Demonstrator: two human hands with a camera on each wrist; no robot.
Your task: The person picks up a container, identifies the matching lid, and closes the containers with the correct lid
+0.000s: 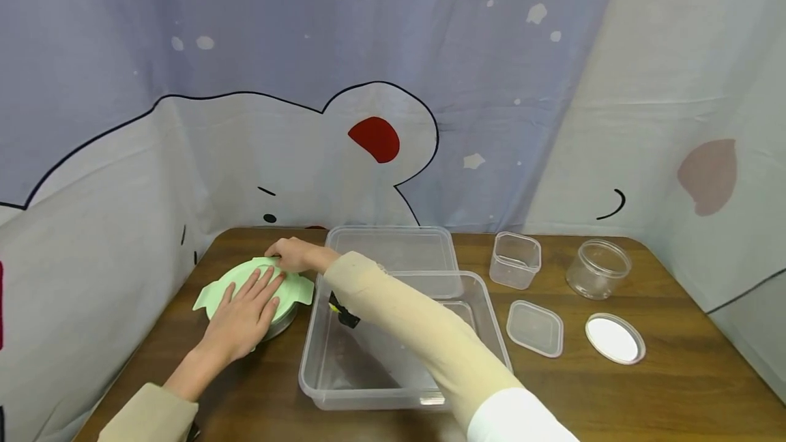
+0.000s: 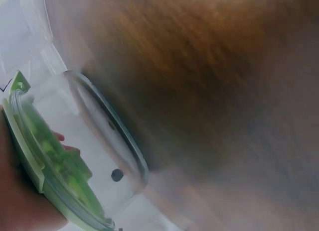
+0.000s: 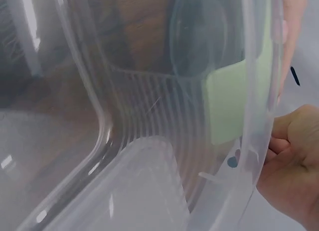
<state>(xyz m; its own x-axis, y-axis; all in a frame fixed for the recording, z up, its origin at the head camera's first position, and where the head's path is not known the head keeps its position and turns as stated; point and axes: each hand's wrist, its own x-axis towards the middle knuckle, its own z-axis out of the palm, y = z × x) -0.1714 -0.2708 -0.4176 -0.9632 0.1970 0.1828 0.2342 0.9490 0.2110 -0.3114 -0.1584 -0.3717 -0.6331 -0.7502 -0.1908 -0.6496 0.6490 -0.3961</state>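
Observation:
A round glass food container [image 1: 284, 323] with a pale green lid [image 1: 299, 286] stands at the left of the table. My left hand [image 1: 242, 319] presses on the lid from above with its fingers straight and spread. At the lid's far edge my right hand [image 1: 297, 254] curls its fingers at a side flap; the fingertips are partly hidden. Through the clear glass [image 2: 99, 136], the left wrist view shows the lid's green underside. The right wrist view sees the lid's green flap [image 3: 227, 104] through clear plastic, with the right hand [image 3: 294, 166] beside it.
A large clear plastic box [image 1: 368, 398] stands beside the container, under the right forearm, its flat lid [image 1: 393, 244] behind it. Rightward are a small square tub [image 1: 514, 264], its lid [image 1: 535, 328], a round jar [image 1: 597, 271] and a round white-centred lid [image 1: 615, 338]. A printed curtain [image 1: 368, 33] hangs behind.

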